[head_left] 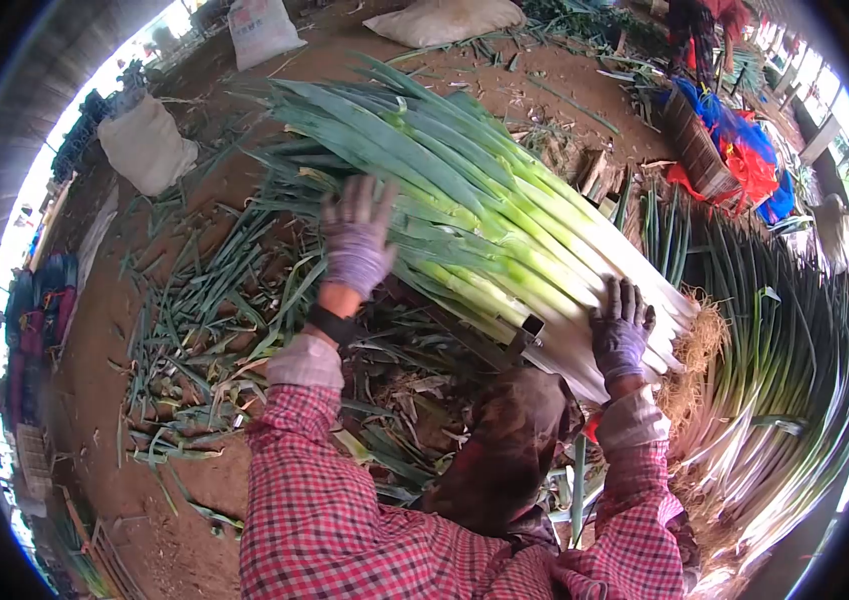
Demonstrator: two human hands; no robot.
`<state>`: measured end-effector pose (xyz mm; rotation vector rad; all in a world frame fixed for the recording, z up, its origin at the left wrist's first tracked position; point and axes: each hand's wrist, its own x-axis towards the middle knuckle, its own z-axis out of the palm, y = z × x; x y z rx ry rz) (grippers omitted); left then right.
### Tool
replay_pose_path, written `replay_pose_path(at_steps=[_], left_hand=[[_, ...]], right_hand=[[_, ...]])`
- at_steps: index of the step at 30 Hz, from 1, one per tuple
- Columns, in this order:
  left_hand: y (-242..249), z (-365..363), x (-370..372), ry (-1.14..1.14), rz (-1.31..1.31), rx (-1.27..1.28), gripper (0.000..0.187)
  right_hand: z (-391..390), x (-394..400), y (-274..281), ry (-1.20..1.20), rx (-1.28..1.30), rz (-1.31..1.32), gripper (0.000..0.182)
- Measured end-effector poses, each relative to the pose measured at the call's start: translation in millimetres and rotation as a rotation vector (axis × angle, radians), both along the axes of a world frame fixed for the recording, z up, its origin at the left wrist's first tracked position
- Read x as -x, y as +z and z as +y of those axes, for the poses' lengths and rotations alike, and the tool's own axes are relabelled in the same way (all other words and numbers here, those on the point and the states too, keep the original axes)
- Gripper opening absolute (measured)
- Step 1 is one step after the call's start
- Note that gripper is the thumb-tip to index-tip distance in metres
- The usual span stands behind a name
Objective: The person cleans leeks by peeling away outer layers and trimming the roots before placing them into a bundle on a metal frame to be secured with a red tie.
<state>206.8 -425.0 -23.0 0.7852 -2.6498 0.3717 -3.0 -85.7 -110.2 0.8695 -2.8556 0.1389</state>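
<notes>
A thick bundle of leeks lies slantwise in front of me, green leaves to the upper left, white stalks and roots to the lower right. My left hand, in a purplish glove, rests on the leafy part with fingers spread. Over the white stalks near the roots lies my right hand, also gloved, its fingers stretched out and not wrapped round them. The square end of a metal bar shows at the bundle's near edge, above my knee. What supports the bundle is mostly hidden.
A large pile of leeks lies on the right. Cut leaves litter the dirt floor at left. White sacks stand farther back. A crate with blue and red plastic is at upper right.
</notes>
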Motion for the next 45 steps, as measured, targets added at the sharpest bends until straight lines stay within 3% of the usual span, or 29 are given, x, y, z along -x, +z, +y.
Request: replay_pose_path(at_steps=[2, 5, 8, 9, 10, 12, 14, 16, 18, 19, 20, 23, 25, 26, 28, 29, 34, 35, 37, 39, 40, 43, 45], left_hand=[[5.8, -22.5, -10.2, 0.193, -0.108, 0.257, 0.097], [31.7, -46.3, 7.8, 0.397, -0.359, -0.083, 0.091], [16.6, -86.1, 34.2, 0.386, -0.442, -0.216, 0.080], [-2.6, -112.0, 40.0, 0.337, -0.306, 0.004, 0.064], [32.6, -104.3, 39.8, 0.199, -0.303, -0.033, 0.043], [56.6, -121.8, 48.6, 0.077, -0.304, 0.013, 0.022], [74.9, -143.6, 68.3, 0.014, -0.414, 0.094, 0.020], [99.9, -140.5, 85.7, 0.116, -0.610, 0.059, 0.024], [62.9, -242.1, 89.5, -0.093, -0.415, 0.321, 0.028], [75.2, -257.1, 87.0, 0.063, -0.512, 0.228, 0.028], [97.9, -246.6, 77.7, 0.103, -0.482, 0.292, 0.027], [132.5, -221.0, 53.6, -0.055, -0.380, 0.479, 0.031], [122.3, -184.8, 64.1, -0.389, -0.177, 0.508, 0.030], [106.4, -117.7, 68.2, -0.520, -0.039, 0.329, 0.031], [72.0, 11.0, 87.3, -0.882, -0.017, 0.103, 0.031], [65.6, 36.2, 94.9, -1.108, -0.123, 0.071, 0.030], [-16.1, 11.6, 135.3, -1.100, -0.045, -0.215, 0.023], [-27.6, 1.4, 136.6, -1.089, -0.006, -0.264, 0.021], [-31.5, 0.6, 137.3, -1.051, 0.023, -0.383, 0.019], [-35.7, -1.3, 139.3, -1.050, 0.008, -0.495, 0.017], [-43.9, -17.6, 141.0, -1.074, -0.034, -0.539, 0.022], [-41.1, -21.4, 146.4, -1.037, -0.092, -0.616, 0.025], [-35.7, -14.3, 149.0, -0.936, -0.132, -0.645, 0.023]], right_hand=[[1.1, 0.2, -6.2, 0.002, 0.006, 0.019, 0.063], [1.9, 1.9, -8.7, 0.013, 0.027, 0.044, 0.063], [3.7, 0.6, -4.9, 0.024, 0.039, 0.050, 0.063], [3.9, 0.8, -4.8, 0.026, 0.044, 0.046, 0.063], [4.1, 0.6, -5.0, 0.026, 0.048, 0.039, 0.063], [3.6, -0.9, -2.9, 0.025, 0.048, 0.023, 0.062], [4.9, -0.6, -1.5, 0.027, 0.043, 0.015, 0.062], [4.7, -0.4, -3.7, 0.023, 0.063, 0.028, 0.063], [4.9, -0.4, -3.8, 0.006, 0.074, 0.000, 0.062], [5.7, -1.3, -5.6, 0.010, 0.088, 0.004, 0.061], [6.3, -0.7, -6.1, 0.011, 0.103, 0.013, 0.061], [7.6, -4.7, 1.6, 0.015, 0.106, 0.014, 0.059], [7.4, -3.2, -1.9, 0.003, 0.119, 0.039, 0.058], [6.2, -2.1, -5.9, -0.004, 0.123, 0.059, 0.057], [13.0, -4.4, -10.5, -0.029, 0.195, 0.042, 0.053], [7.8, -2.4, -18.1, -0.020, 0.239, 0.075, 0.051], [1.9, 7.4, -31.8, -0.031, 0.289, 0.199, 0.052], [1.4, 11.2, -34.8, -0.034, 0.272, 0.082, 0.053], [-9.5, 20.0, -59.6, -0.014, 0.648, -0.036, 0.051], [3.6, 7.4, -21.7, 0.035, 0.597, 0.157, 0.051], [-2.8, 14.8, -38.4, 0.017, 0.553, 0.306, 0.052], [-4.7, 11.5, -33.1, -0.019, 0.623, 0.282, 0.053], [0.5, 2.6, -23.9, -0.025, 0.624, 0.097, 0.051]])
